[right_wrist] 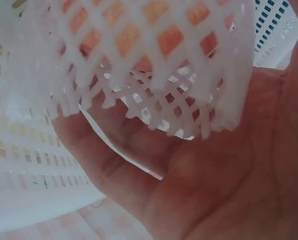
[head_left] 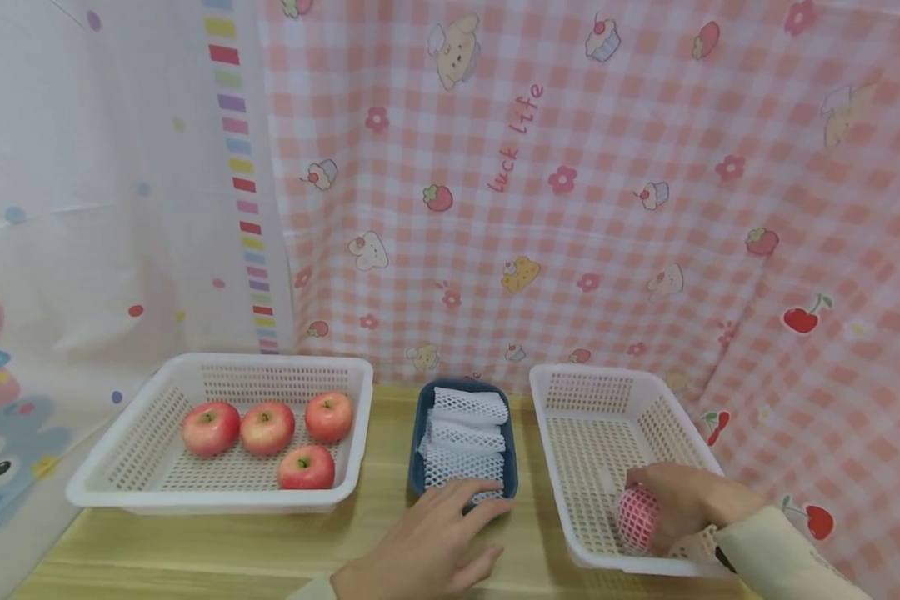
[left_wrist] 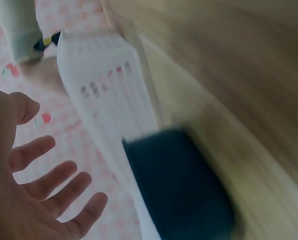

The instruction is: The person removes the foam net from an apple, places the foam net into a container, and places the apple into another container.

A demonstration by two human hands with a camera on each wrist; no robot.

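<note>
My right hand [head_left: 686, 508] is inside the right white basket [head_left: 588, 450] and holds a red apple in a white foam net [head_left: 636, 518]. From the right wrist, the net's frayed open end [right_wrist: 154, 100] sits against my palm and curved fingers [right_wrist: 114, 155]. My left hand [head_left: 427, 546] hovers at the front edge of a dark blue tray [head_left: 418, 467], fingers spread and holding nothing. In that tray lie several white foam nets [head_left: 465, 442]. The left wrist view shows the tray's blurred side [left_wrist: 179, 185] beside my loosely bent left fingers [left_wrist: 64, 175].
On the left, a wide white basket [head_left: 225, 498] holds several bare red apples [head_left: 267, 428]. All the containers stand on a wooden table [head_left: 270, 550]. A pink checked curtain [head_left: 435, 150] hangs close behind and along the right side.
</note>
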